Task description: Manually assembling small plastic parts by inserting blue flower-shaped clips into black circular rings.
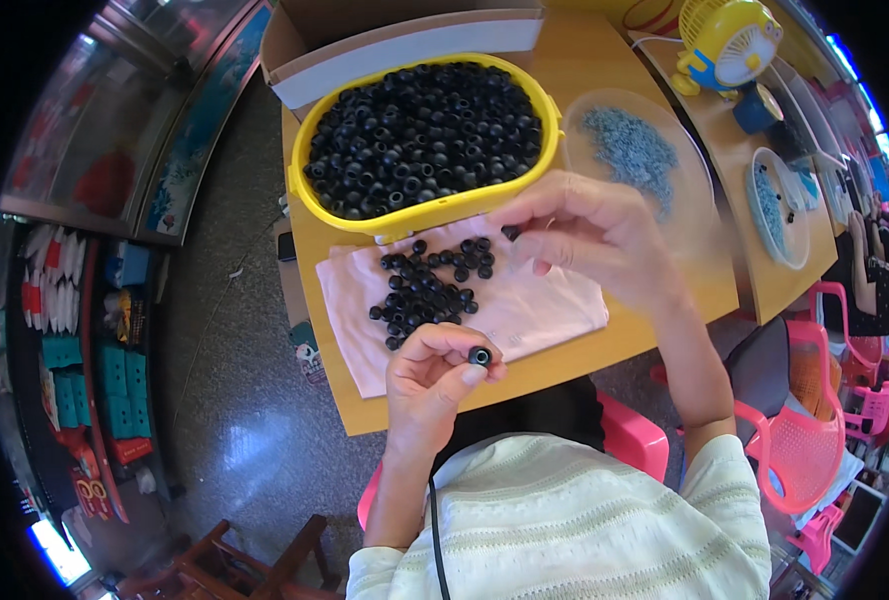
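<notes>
Large yellow-brown wooden desk (565, 358) across centre. Yellow oval plastic tub (435, 214), heaped with black beads (425, 140), upper centre. Pale pink cloth (555, 300) at centre. Right hand (595, 235) right of centre, left hand (425, 385) lower centre, both narrowed, pinching. Loose black cluster (420, 297) on cloth. Smallest: single hollow rounded black bead (480, 355) in left fingertips; small black piece (511, 232) between right fingertips.

**Surroundings of my worktop (700, 285)**

To my far right stands a yellow character-shaped fan (730, 50); nearer me, pink plastic chairs (803, 462). On my left, shelving (96, 340) bears teal packs (125, 390) and red-and-white packets (55, 280). Brown wooden furniture (290, 550), lower left, stands on the grey floor (205, 360).
</notes>
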{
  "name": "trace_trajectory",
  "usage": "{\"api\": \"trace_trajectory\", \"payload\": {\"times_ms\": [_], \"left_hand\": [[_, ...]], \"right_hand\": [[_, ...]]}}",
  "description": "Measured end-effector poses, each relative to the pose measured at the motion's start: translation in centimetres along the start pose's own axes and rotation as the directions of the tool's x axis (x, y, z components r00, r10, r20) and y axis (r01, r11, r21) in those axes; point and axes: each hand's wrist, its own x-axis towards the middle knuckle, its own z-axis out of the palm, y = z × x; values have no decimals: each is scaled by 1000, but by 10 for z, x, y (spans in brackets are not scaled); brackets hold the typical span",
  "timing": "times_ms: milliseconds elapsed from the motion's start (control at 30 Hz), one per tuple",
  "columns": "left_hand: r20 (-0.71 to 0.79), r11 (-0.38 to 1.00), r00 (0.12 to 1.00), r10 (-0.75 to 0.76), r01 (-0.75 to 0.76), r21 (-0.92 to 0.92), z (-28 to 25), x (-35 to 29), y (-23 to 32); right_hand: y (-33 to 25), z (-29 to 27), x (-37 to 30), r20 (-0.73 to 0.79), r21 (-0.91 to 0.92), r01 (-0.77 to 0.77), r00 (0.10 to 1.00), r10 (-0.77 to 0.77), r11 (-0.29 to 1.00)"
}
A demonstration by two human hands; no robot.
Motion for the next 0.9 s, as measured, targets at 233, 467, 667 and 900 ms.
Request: {"api": "trace_trajectory", "payload": {"times_ms": [233, 467, 667, 900], "left_hand": [[-49, 999, 998, -36, 37, 26, 10, -5, -7], [-4, 1000, 1000, -22, 22, 15, 21, -7, -10], [2, 998, 998, -65, 65, 20, 23, -11, -9], [15, 999, 999, -50, 50, 4, 22, -11, -9]], "right_hand": [[11, 16, -48, -21, 227, -82, 996, 89, 971], [11, 23, -65, 43, 332, -62, 998, 51, 941], [6, 18, -69, 36, 30, 70, 997, -71, 997], [-4, 22, -68, 42, -207, 170, 985, -165, 963]]}}
